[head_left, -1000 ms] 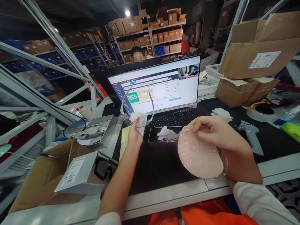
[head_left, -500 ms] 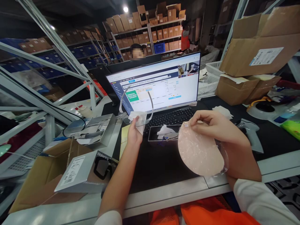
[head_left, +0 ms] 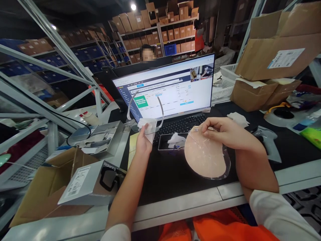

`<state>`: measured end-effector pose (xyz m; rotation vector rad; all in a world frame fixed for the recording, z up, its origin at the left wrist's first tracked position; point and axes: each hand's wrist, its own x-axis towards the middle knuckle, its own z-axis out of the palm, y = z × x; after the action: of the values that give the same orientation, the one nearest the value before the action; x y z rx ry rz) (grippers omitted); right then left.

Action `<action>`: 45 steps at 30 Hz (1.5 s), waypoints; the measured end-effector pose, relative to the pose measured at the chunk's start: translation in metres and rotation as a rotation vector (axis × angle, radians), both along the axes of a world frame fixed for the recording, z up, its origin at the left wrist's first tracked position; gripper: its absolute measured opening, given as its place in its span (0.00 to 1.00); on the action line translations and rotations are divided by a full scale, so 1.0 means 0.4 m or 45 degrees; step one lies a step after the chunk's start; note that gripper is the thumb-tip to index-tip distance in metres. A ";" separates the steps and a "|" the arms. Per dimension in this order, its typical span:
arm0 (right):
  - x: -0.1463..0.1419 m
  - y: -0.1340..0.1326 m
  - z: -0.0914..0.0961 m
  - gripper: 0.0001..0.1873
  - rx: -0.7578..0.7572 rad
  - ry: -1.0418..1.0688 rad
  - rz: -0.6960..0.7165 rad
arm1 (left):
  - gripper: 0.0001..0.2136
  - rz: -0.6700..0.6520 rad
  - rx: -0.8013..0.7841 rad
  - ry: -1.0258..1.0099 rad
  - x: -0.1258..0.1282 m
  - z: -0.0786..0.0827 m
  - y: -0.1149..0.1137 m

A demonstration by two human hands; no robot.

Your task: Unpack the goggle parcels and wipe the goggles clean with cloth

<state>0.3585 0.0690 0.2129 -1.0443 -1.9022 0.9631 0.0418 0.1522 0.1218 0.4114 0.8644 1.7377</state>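
My left hand is closed on a pair of eyeglasses, with a white tissue between the fingers and the front of the frame. Both temples stick up in front of the monitor. At the right, my right hand pinches the top edge of a pale beige, rounded flat piece in clear plastic, which hangs over the black mat. Small shiny bits show by the fingertips. Between the hands, a crumpled white tissue lies in a dark, white-edged rectangle.
Behind the hands stand a keyboard and a lit monitor. A grey glasses box leans in an open carton at the left, near a grey tray. A scanner, tape dispenser and cartons are right.
My right hand has shifted the beige piece slightly left and up, and it now hangs clearer of the forearm. My left hand with the eyeglasses has hardly moved.
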 end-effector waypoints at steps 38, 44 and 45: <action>-0.147 0.258 -0.224 0.16 0.058 -0.110 -0.309 | 0.09 -0.015 0.112 -0.042 -0.027 -0.028 0.022; -0.133 0.266 -0.216 0.14 0.060 -0.092 -0.368 | 0.09 0.014 0.103 -0.022 -0.025 -0.033 0.026; -0.128 0.264 -0.208 0.14 0.066 -0.083 -0.385 | 0.09 0.009 0.096 -0.028 -0.025 -0.033 0.026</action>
<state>0.3074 0.1745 0.1296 -1.3011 -1.7463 0.7115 0.0318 0.1627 0.1086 0.4390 0.7872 1.7823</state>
